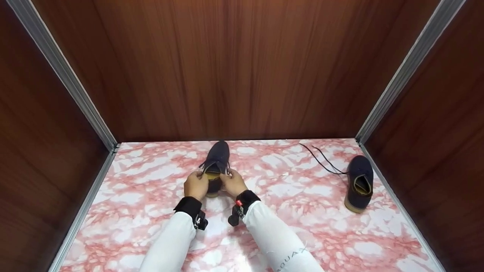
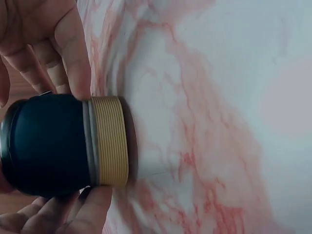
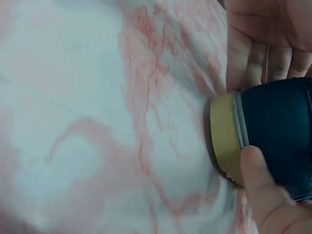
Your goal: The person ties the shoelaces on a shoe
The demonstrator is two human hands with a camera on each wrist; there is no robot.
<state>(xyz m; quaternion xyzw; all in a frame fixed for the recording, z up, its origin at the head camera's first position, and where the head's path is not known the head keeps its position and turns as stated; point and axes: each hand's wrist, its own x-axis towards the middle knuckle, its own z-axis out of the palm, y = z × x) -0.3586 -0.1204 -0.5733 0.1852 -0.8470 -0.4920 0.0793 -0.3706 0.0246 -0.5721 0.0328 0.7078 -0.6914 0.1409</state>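
A dark navy lace-up shoe (image 1: 218, 153) with a yellow lining stands toe-away near the back wall. At its left side my left hand (image 1: 196, 186) grips the collar, the thumb at the rim of the opening. My right hand (image 1: 233, 183) holds the collar from the right in the same way. Short lace ends hang at both sides of the shoe. Seen close up in the left wrist view, the dark heel (image 2: 53, 144) sits between the two hands above a ribbed tan sole (image 2: 113, 141). In the right wrist view, fingers flank the same heel (image 3: 278, 131).
A matching shoe (image 1: 359, 183) stands at the right edge, its long laces (image 1: 321, 160) trailing left over the floor. The surface (image 1: 151, 223) is pink-and-white marbled. Brown wood-grain panels (image 1: 234, 71) with grey metal corner strips enclose it at the back and sides.
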